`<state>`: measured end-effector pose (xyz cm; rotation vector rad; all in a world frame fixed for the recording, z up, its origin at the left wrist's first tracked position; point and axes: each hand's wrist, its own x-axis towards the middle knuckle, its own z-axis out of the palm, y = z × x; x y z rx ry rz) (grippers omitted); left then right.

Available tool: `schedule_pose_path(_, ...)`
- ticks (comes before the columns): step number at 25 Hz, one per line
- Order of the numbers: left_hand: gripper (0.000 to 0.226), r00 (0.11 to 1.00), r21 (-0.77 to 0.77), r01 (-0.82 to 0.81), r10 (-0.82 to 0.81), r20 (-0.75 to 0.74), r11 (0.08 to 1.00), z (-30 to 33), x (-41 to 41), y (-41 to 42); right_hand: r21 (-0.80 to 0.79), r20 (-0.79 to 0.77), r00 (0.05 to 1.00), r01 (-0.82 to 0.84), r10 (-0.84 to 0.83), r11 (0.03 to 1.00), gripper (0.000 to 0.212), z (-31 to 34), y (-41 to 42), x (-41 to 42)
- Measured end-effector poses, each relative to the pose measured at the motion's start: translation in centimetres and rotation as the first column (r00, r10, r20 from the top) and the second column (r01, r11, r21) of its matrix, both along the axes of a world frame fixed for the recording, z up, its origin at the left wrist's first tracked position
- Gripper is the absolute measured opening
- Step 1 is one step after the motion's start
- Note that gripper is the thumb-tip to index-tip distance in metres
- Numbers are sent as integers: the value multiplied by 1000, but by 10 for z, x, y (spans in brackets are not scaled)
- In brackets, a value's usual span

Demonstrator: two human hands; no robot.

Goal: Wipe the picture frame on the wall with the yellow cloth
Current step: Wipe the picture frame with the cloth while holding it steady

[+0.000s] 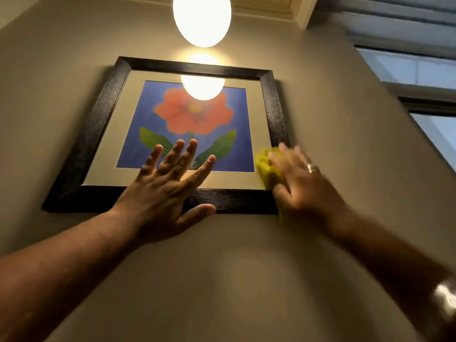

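A black-framed picture frame (96, 124) hangs on the beige wall, showing a red flower on blue behind glass. My left hand (170, 183) lies flat with fingers spread over the frame's bottom edge and lower glass. My right hand (301, 178), blurred and wearing a ring, presses a bunched yellow cloth (265, 166) against the frame's lower right corner. Most of the cloth is hidden under the palm.
A lit oval pendant lamp (201, 18) hangs above the frame and reflects in the glass. A window (424, 95) with a dark frame sits to the right. Bare wall (222, 280) stretches below the picture.
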<state>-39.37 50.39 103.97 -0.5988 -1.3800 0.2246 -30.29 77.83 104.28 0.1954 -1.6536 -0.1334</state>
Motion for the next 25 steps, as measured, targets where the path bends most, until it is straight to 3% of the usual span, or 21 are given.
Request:
schedule_pose_path(2,81,1000,-8,7,-7,16,1000,0,-1,2,105,-3,1000,-20,21,994,71,-70,9,-8)
schedule_pose_path(3,81,1000,-9,4,-4,16,1000,0,-1,2,128,17,1000,-17,15,992,68,-66,15,-11)
schedule_pose_path(6,82,1000,3,1,-1,11,1000,-1,-1,-2,31,8,999,41,-42,999,61,46,-2,4)
schedule_pose_path(9,83,1000,13,-3,3,-2,1000,-1,-3,-2,-87,100,985,153,-144,984,64,181,-20,20)
schedule_pose_path(11,83,1000,18,-7,7,-7,1000,-2,-3,-2,-125,144,972,204,-186,971,64,217,-26,26)
schedule_pose_path(14,83,1000,26,-7,8,-7,1000,-3,-3,-3,-40,132,986,110,-104,993,65,167,-14,18)
schedule_pose_path(18,84,1000,9,12,-12,-7,1000,-3,-3,-1,282,132,991,-64,27,957,66,-21,26,9)
schedule_pose_path(20,83,1000,-3,17,-17,-6,1000,-3,-4,0,391,167,985,-99,35,915,57,-59,46,20)
schedule_pose_path(22,84,1000,-3,22,-22,-5,1000,-2,-3,-1,325,197,979,-119,56,938,52,-39,44,27)
schedule_pose_path(25,85,1000,8,31,-31,5,999,-3,-3,-2,-11,115,990,-77,78,997,56,19,8,25)
